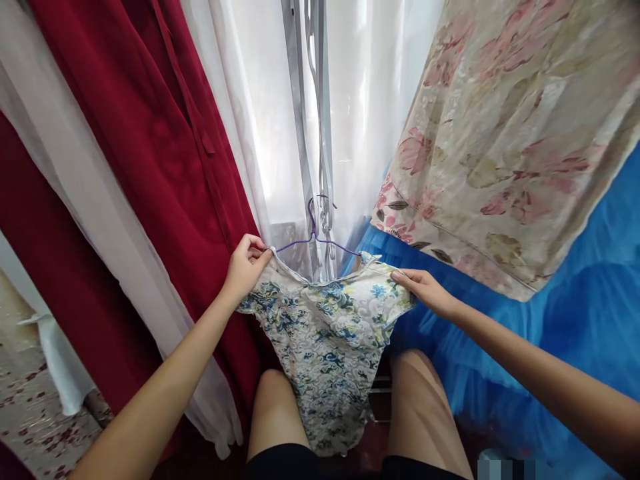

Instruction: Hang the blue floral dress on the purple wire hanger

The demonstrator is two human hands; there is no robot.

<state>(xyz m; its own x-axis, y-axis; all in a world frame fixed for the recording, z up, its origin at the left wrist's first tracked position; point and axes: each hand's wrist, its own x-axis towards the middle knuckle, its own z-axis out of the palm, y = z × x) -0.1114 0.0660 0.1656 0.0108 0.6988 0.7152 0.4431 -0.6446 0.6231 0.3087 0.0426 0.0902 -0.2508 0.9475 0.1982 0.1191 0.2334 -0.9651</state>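
A white blouse with a blue, green and yellow flower print hangs on a thin purple wire hanger, above and between the person's knees. My left hand pinches the blouse at its left shoulder, beside the hanger's end. On the other side, my right hand grips the right sleeve between thumb and fingers. The neckline sags between the two shoulders, below the hanger's arms. The hanger's hook rises in front of a grey metal pole; whether it rests on anything is unclear.
Dark red cloth and white drapes hang on the left. A white curtain and grey metal poles stand behind. At right, a cream floral cloth hangs over blue tulle.
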